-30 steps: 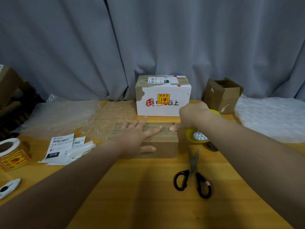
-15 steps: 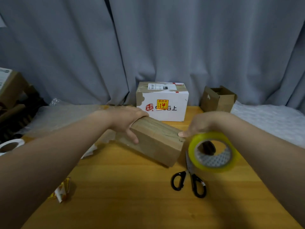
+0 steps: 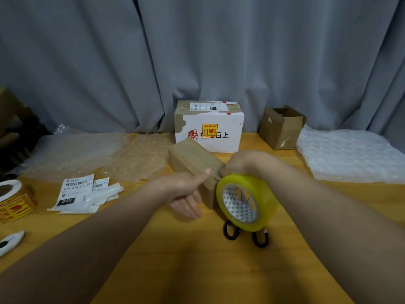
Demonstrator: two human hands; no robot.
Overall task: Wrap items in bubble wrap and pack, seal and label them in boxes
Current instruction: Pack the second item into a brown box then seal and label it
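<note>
The small brown box sat near the middle of the desk, tilted, its long side running from 10 o'clock back to 4 o'clock forward, held between both hands. The left hand gripped its near end, thumb laid on the top edge and fingers tucked below with the palm turned up. Whether the box's underside touched the wood could not be told. The right hand was curled at the box's near corner, fingers closed over the top of the yellow tape roll, which stood on edge just at 4 o'clock of the box with its patterned core facing the camera. Under the roll, at 5 o'clock, the black loops of the scissors lay on the desk, their blades hidden. At 12 o'clock, just behind the held box, stood a white carton bearing a yellow sticker and a label on top. At 2 o'clock stood an open cardboard box, and beside it at 3 o'clock lay a sheet of white bubble wrap. Clear bubble wrap was spread at 9 o'clock, with shipping labels in front of it at 8 o'clock. A sticker roll lay at the desk's left edge. A grey curtain hung behind.
</note>
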